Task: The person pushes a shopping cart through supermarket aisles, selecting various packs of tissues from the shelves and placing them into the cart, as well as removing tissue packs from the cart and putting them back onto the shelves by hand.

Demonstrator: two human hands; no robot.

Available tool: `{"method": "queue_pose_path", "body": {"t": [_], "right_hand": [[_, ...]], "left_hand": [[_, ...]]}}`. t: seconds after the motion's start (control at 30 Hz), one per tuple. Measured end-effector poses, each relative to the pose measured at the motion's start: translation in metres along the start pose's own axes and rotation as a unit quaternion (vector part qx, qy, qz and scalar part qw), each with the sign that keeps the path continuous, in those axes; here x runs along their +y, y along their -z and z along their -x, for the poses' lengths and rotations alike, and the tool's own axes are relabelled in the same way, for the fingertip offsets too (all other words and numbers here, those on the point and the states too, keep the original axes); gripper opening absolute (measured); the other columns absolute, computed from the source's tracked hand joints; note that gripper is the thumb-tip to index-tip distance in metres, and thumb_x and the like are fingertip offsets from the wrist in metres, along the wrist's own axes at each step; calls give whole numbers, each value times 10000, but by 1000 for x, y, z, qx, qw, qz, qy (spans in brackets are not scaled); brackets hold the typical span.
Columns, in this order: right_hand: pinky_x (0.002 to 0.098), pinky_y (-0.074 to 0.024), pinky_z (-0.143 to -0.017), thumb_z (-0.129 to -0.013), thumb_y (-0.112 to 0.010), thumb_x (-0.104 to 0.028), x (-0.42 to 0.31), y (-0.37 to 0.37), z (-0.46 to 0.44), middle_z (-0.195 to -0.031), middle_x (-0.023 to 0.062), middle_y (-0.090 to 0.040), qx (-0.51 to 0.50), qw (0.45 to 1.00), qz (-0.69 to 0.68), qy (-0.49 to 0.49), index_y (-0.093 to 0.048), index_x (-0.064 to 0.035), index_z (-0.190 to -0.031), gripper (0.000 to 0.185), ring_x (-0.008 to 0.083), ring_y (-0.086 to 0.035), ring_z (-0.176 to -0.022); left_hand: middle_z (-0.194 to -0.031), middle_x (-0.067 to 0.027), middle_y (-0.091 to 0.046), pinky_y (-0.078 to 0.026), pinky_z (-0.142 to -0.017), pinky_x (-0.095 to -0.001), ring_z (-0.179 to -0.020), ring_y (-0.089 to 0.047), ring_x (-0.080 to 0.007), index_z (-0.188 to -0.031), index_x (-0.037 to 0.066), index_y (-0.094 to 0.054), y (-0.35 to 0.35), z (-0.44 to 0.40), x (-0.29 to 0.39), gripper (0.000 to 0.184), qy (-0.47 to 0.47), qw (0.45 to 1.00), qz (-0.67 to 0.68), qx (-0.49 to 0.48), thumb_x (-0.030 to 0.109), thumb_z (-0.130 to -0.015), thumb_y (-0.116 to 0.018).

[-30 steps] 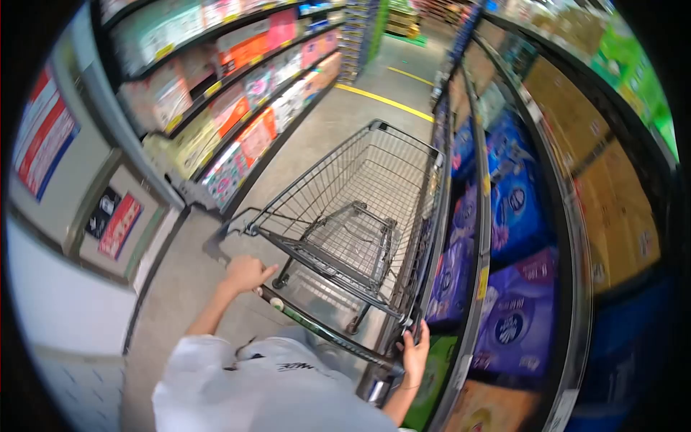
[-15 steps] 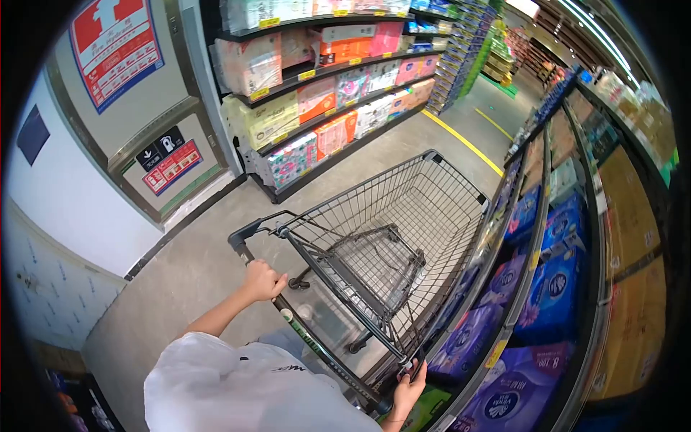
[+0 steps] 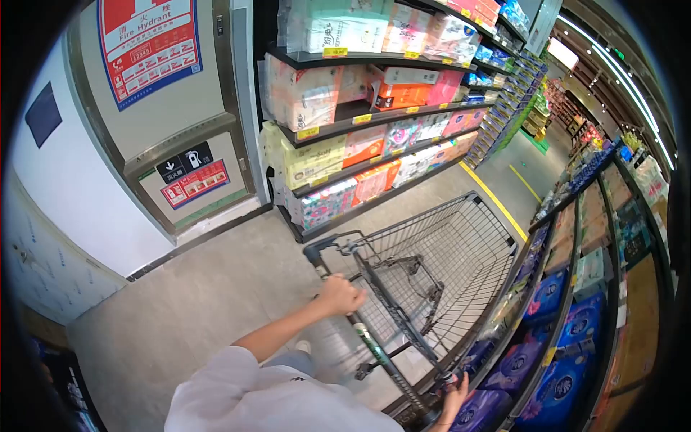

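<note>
A wire shopping cart [image 3: 439, 245] stands in front of me, and its basket looks bare. My left hand [image 3: 340, 295] is closed around the left part of the cart's push handle [image 3: 374, 345]. At the lower right, my right hand [image 3: 453, 397] grips the cart's frame near the right end of the handle. Some of its fingers are hidden behind the frame. Purple tissue packs [image 3: 481, 410] on the right-hand shelf lie close beside this hand.
Shelves of packaged tissues [image 3: 374, 180] stand ahead on the left. Another shelf [image 3: 576, 281], with blue and purple packs, runs close along the cart's right side. A fire hydrant cabinet [image 3: 169, 137] is set in the left wall. A yellow floor line [image 3: 495, 201] crosses the aisle ahead.
The cart and both hands have shifted right and slightly down in view. Shelves and cabinet also sit further right. Both hands keep their hold on the cart.
</note>
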State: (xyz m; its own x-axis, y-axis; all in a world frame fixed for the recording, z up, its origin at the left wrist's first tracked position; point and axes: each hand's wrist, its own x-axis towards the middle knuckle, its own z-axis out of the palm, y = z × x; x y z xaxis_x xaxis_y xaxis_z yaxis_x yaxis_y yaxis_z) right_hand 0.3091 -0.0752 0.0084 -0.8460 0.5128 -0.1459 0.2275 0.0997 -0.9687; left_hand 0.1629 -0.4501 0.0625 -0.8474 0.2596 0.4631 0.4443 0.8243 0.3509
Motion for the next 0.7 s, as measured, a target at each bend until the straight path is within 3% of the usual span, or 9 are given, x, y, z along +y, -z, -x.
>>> {"method": "queue_pose_path", "body": {"t": [0.03,0.07,0.1,0.37,0.43,0.5,0.63,0.7], "right_hand": [[224,-430,-491,-645,-376,82,15,3,-26,-960,88,-513,-11,999,27,18,-299,-68,-1197,577,136,-497,-710],[238,-431,-501,-645,-373,77,-41,-22,-20,-962,72,-512,-4,998,-1,-62,-296,-88,-1203,586,132,-496,-704],[227,-430,-516,-648,-366,76,-52,-32,-35,-980,58,-501,-6,997,-25,-75,-289,-103,-1208,592,131,-491,-712],[213,-436,-484,-650,-353,92,-59,-73,-164,-988,65,-483,-35,998,-45,11,-284,-35,-1196,564,110,-480,-677],[257,-445,-653,-616,-357,117,-94,-97,-174,-1163,114,-365,-32,998,-11,-46,-261,14,-1205,606,186,-449,-946],[282,-449,-448,-638,-374,80,-67,-95,-217,-1036,86,-431,-32,998,-14,-45,-287,-65,-1206,593,165,-495,-692],[265,-433,-463,-644,-380,66,-97,-133,-248,-931,75,-454,-34,997,-48,-58,-292,-47,-1193,567,141,-474,-645],[227,-420,-611,-679,-343,69,-66,-127,-294,-964,79,-466,-56,997,51,21,-273,-47,-1196,534,135,-492,-739]], "left_hand": [[-346,-77,-440,-361,-474,-312,-305,-407,-236,-360,71,-496,-6,-15,-8,418,-12,1000,10,11,263,-726,-430],[-344,-79,-438,-361,-472,-315,-304,-407,-237,-358,69,-494,-12,-28,-14,417,-24,999,21,22,261,-723,-433],[-344,-79,-438,-361,-472,-315,-304,-407,-237,-358,69,-494,-16,-42,-20,417,-26,999,22,17,261,-723,-433],[-351,-94,-435,-354,-436,-336,-320,-413,-261,-379,71,-513,-43,-149,-63,400,-28,998,31,48,260,-723,-435],[-351,-96,-439,-356,-430,-341,-318,-413,-264,-384,66,-518,-52,-173,-77,405,-31,998,27,50,271,-724,-436],[-353,-97,-441,-359,-428,-347,-325,-420,-266,-391,65,-525,-62,-198,-90,404,-23,998,27,59,278,-724,-439],[-348,-81,-439,-374,-454,-337,-340,-436,-261,-390,73,-525,-80,-245,-115,407,-15,997,64,30,281,-728,-437],[-344,-61,-438,-371,-460,-327,-333,-431,-250,-383,83,-521,-83,-271,-129,413,-19,998,46,28,279,-735,-427]]}}
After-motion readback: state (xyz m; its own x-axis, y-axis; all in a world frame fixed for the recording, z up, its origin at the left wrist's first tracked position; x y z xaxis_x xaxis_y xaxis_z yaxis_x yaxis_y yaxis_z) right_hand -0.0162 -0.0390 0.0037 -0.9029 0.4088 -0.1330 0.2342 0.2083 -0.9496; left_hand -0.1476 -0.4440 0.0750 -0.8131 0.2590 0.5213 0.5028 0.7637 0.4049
